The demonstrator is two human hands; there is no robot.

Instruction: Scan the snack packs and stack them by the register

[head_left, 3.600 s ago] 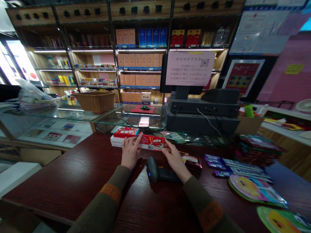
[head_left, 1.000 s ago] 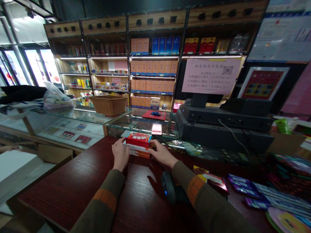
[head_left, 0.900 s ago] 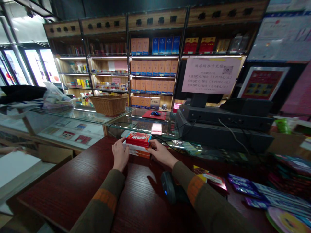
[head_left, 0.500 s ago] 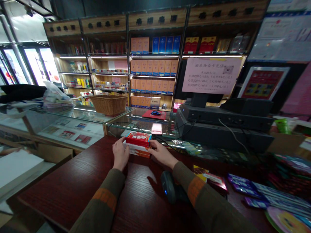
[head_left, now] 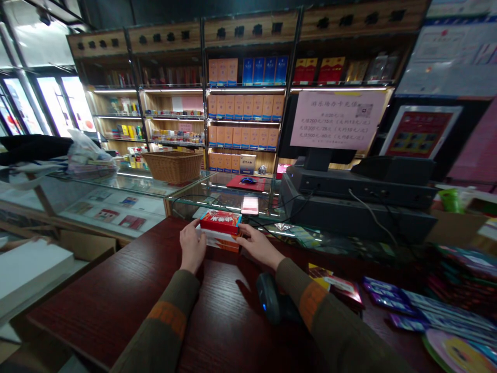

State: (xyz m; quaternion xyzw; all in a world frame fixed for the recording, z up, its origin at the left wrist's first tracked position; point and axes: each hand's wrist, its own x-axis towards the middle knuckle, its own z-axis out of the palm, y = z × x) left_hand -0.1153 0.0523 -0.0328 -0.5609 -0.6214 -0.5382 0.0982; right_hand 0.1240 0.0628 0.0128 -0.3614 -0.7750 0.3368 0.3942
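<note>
A red box [head_left: 220, 223] with white lettering lies on top of a white-and-orange box [head_left: 222, 242] on the dark wood table [head_left: 128, 282]. My left hand [head_left: 193, 246] grips the left side of this little stack. At the right end, the fingers of my right hand [head_left: 259, 245] press against both boxes. Below my right forearm a black barcode scanner [head_left: 268, 299] with a small blue light lies on the wood, partly covered by the sleeve.
Behind the boxes stand a glass counter [head_left: 186, 185], a phone [head_left: 249, 205] and a wicker basket [head_left: 173, 167]. A till [head_left: 361, 181] rises at the right, above purple packets [head_left: 388, 295]. At far left, part of another person's hand [head_left: 25, 243] shows by a white box [head_left: 34, 269].
At the left edge, the white box has shifted slightly up and to the right. My hands and the two stacked boxes have hardly moved.
</note>
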